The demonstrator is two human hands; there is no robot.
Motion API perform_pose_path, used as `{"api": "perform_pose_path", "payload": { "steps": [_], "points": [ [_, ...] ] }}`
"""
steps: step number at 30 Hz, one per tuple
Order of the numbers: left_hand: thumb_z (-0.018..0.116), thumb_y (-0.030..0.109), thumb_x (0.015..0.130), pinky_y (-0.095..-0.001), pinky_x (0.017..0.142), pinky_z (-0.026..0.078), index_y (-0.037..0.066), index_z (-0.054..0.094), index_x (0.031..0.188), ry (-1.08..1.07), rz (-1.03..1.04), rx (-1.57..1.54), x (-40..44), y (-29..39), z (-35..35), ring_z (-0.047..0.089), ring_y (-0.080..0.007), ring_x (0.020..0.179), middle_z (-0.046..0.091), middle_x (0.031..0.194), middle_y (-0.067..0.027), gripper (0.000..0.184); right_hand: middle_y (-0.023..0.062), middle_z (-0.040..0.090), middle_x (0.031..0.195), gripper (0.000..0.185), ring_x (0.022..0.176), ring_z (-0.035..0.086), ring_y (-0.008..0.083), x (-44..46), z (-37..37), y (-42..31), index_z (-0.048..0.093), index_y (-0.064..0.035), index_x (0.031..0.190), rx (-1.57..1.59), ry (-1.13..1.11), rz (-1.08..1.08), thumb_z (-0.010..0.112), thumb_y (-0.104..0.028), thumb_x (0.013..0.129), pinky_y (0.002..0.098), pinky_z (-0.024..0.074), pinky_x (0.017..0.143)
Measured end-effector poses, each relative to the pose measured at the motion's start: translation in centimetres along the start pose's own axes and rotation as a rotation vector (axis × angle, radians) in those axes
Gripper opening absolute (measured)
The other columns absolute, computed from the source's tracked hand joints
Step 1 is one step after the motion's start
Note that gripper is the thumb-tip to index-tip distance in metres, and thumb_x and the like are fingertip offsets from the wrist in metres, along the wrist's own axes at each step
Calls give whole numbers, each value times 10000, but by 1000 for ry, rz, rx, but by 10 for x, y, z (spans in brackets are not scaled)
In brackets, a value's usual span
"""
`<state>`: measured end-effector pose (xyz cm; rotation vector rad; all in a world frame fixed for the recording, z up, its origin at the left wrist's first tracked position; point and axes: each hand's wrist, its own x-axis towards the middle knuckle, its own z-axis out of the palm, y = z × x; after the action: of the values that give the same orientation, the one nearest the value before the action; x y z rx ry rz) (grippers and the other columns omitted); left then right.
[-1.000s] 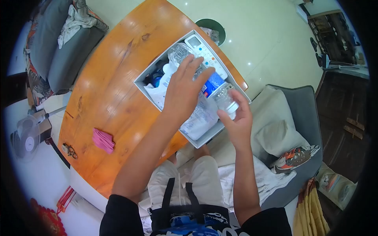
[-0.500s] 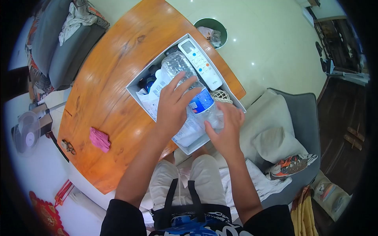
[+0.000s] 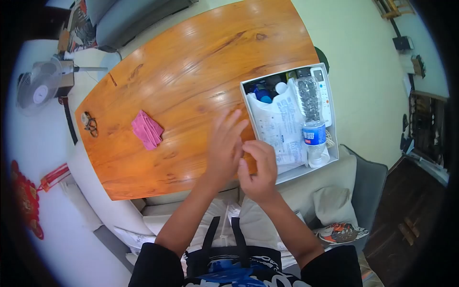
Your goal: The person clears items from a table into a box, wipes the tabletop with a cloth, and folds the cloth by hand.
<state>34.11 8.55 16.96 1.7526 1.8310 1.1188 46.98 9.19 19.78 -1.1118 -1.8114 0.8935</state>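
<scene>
Over the front part of the wooden table (image 3: 201,67) I hold up my left hand (image 3: 224,148), fingers apart and nothing in it. Close beside it my right hand (image 3: 260,170) is loosely curled, thumb and fingers apart, also holding nothing. To their right stands a white open box (image 3: 285,178). A clear plastic bottle with a blue label (image 3: 314,135) lies on its contents. Beside the bottle are a white printed plastic package (image 3: 277,126) and a white remote control (image 3: 325,98), partly covered. A blue object (image 3: 262,92) sits in the box's far left corner.
A folded pink cloth (image 3: 147,130) lies left on the table, with a small dark looped item (image 3: 89,124) near the left edge. A fan (image 3: 40,91) is at far left. A sofa with a cushion (image 3: 332,205) borders the table's near right side.
Both hands have let go of the bottle, which now rests in the box, and have moved left off the box. The view has turned left, so the box appears further right.
</scene>
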Motion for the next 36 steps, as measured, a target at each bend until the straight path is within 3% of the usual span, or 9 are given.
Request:
{"api": "perform_pose_path", "payload": {
  "steps": [7, 11, 13, 19, 22, 25, 31, 34, 36],
  "points": [
    [619, 39, 854, -573, 1154, 302, 54, 610, 1327, 54, -124, 77, -51, -66, -86, 391, -453, 1426, 509, 1490, -180, 474, 209, 627, 1207, 341, 1116, 601, 381, -9, 109, -27, 595, 15, 1214, -10, -157, 39, 638, -20, 877, 454, 481, 970],
    [620, 165, 898, -611, 1187, 191, 67, 517, 1437, 106, -242, 215, -79, -110, -141, 289, -444, 1483, 393, 1574, -190, 557, 240, 569, 1347, 471, 1262, 535, 408, -19, 180, -54, 522, 32, 1367, 6, -289, 77, 616, -81, 919, 478, 399, 1090],
    [611, 211, 923, -655, 1182, 136, 91, 443, 1507, 104, -326, 289, -94, -134, -170, 247, -432, 1502, 328, 1611, -185, 619, 244, 540, 1391, 513, 1312, 496, 414, -20, 217, -66, 482, 33, 1411, -34, -330, -13, 608, -101, 932, 488, 358, 1126],
    [609, 257, 943, -634, 1189, 143, 66, 409, 1521, 184, -460, 359, -144, -217, -255, 230, -441, 1503, 304, 1619, -204, 641, 247, 493, 1441, 546, 1360, 447, 414, -27, 338, -95, 442, 31, 1447, 5, -500, -63, 602, -125, 948, 502, 322, 1156],
    [619, 189, 926, -588, 1208, 141, 32, 405, 1499, 237, -523, 336, -168, -256, -291, 231, -451, 1496, 320, 1596, -232, 631, 249, 483, 1445, 551, 1359, 442, 412, -36, 391, -103, 438, 28, 1449, 10, -552, -78, 607, -128, 948, 497, 331, 1150],
    [644, 150, 904, -548, 1190, 223, 23, 426, 1466, 288, -598, 412, -181, -292, -324, 321, -433, 1446, 388, 1533, -237, 616, 249, 481, 1438, 565, 1350, 442, 416, -38, 441, -110, 431, 25, 1452, -9, -587, -86, 620, -108, 936, 486, 342, 1141],
    [656, 75, 848, -471, 1032, 415, 26, 481, 1411, 464, -749, 190, -179, -372, -367, 497, -401, 1241, 529, 1337, -214, 591, 245, 508, 1380, 544, 1300, 471, 416, -20, 528, -133, 456, 20, 1412, 65, -644, -52, 636, -40, 902, 468, 380, 1107],
    [633, 45, 853, -460, 997, 443, 27, 497, 1387, 522, -606, 270, -168, -412, -376, 524, -392, 1206, 559, 1274, -204, 551, 224, 545, 1333, 488, 1231, 512, 415, -6, 572, -124, 498, 13, 1355, 75, -641, -103, 632, -18, 887, 466, 415, 1067],
    [611, 13, 854, -459, 991, 452, 26, 510, 1366, 525, -688, 253, -161, -429, -382, 533, -393, 1191, 556, 1266, -202, 522, 200, 569, 1306, 462, 1192, 532, 417, 3, 600, -118, 521, 4, 1327, 65, -670, -141, 633, -9, 879, 464, 433, 1042]
  ]
}}
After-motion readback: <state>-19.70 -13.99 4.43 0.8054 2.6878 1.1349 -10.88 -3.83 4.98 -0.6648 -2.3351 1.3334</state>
